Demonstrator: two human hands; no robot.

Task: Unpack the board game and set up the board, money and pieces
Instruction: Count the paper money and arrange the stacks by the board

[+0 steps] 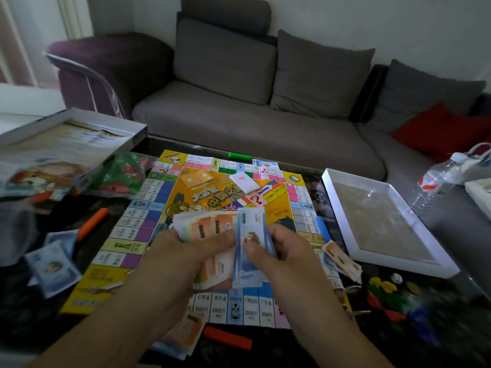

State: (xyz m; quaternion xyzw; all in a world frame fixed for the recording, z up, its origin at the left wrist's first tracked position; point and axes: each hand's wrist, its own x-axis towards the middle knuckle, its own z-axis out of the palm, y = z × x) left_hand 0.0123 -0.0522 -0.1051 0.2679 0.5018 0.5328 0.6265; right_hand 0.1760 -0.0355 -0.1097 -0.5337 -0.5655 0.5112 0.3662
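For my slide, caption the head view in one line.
Both hands, left hand and right hand, sort play money above the unfolded game board on a dark table.

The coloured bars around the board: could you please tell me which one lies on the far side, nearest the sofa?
The green bar, at the board's far edge; the orange, blue and red bars lie left, right and near.

Grey sofa point(252, 107) with red cushion point(438, 131) against pale wall point(345, 19); perhaps daylight left.
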